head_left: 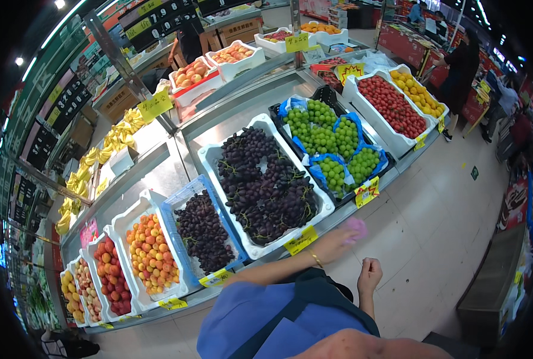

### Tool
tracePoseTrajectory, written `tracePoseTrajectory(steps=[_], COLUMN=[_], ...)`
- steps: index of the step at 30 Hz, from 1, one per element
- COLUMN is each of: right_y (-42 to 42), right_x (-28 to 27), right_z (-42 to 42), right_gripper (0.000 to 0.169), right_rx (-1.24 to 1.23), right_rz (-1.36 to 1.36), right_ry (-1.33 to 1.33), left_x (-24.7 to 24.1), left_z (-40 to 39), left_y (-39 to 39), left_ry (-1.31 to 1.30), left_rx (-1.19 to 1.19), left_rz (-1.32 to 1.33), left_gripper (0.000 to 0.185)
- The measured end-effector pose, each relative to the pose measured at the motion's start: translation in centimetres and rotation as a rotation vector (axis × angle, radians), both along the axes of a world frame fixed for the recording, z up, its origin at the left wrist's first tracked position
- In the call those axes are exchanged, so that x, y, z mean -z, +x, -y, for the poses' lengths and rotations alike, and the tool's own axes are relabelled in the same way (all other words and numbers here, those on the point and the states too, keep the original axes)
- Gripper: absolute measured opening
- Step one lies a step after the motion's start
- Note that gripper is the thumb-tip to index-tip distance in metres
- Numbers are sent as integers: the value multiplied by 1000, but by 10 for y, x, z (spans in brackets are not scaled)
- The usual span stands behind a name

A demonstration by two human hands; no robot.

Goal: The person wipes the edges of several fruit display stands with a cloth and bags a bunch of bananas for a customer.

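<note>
My left hand [336, 244], with a gold bracelet at its wrist, holds a pink cloth [356, 229] beside the metal front edge of the fruit stand. My right hand [370, 273] is closed in a loose fist over the tiled floor, and nothing shows in it. Nearest to the left hand are a white crate [248, 252] of dark grapes [266, 197] and a yellow price tag [301, 241]. A black crate [350, 197] of green grapes [322, 139] stands just beyond. On the other side, a blue crate [190, 270] holds more dark grapes [203, 233].
White crates of apricots [152, 256], plums [112, 278], cherry tomatoes [392, 105] and yellow fruit [417, 94] line the stand. Bananas [109, 143] lie behind a metal post [127, 67]. A person [462, 72] stands in the aisle; a dark counter [491, 273] borders the floor at right.
</note>
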State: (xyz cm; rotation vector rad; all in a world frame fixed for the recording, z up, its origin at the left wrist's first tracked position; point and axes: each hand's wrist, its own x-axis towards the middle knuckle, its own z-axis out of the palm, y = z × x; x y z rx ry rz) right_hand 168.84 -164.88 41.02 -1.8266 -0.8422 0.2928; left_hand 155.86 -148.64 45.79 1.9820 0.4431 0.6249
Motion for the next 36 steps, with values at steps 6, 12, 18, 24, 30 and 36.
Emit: tracePoseTrajectory(steps=[6,12,18,24,30,36], right_y=[92,226,353,428,516,605], right_x=[-11,-3,-58,-44,-24,-25], right_z=[-12,-21,-30,-62,-112,-193], right_gripper=[22,22,24,18,16,16], right_rx=[49,-4,-237,-333,-300,-217], right_rz=[-250,-45,20,-122,-114,-69], right_ry=[127,36,-29,-42,-149,-191], left_x=[0,19,18,26,75,110], left_z=[26,27,28,-33,-149,-258], left_y=[143,285,408,477,506,524], left_ry=[-240,-538,-822,-699,-422,-106], left_rx=[397,305,161,-278,-615,-1020], left_rz=[-21,33,133,79,37,-82], left_gripper=[43,60,41,21,23,25])
